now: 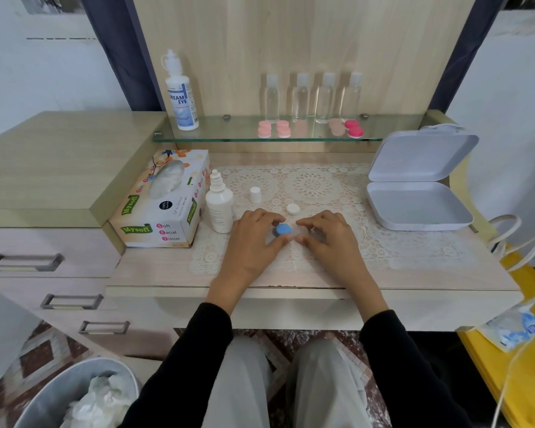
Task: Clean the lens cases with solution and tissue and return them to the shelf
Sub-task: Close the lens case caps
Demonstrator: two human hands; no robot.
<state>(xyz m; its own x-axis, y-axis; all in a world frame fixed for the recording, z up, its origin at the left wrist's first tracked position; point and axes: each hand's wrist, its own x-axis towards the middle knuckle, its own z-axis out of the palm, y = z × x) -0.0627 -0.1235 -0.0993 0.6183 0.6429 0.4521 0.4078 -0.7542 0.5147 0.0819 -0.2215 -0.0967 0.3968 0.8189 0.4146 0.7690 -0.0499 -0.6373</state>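
Lens case (pixel 282 230): a small pale plastic twin-well case with a round blue screw cap on one well; it lies on the cream lace mat (pixel 312 183) at the front middle of the pale wooden bench (pixel 414 273), between the two hands.
Left hand (pixel 254 242): the thumb and forefinger are curled round the blue cap and pinch it.
Right hand (pixel 326 239): the fingers (pixel 303 224) are curled round the pale, uncapped end of the case; the contact itself is blurred.
White cap (pixel 292 209): a round white screw cap lies loose on the mat just behind the case, apart from it.
Solution bottle (pixel 219 208): a small white plastic dropper bottle stands uncapped just beside the left hand.
Tissue box (pixel 164 202): a printed cardboard box of facial tissue sits just beside the bottle, with a tissue showing at the slot.
Glass shelf (pixel 229 138): pink lens cases (pixel 274 128) are stored on it, well apart from the blue-capped case.
Step in hand: opening is judged likely, with one cap off and the blue one gripped; whether it is being loosened or tightened cannot be told.
Next move: the case body is to be steadied while the blue cap is turned; then solution and tissue are called for.
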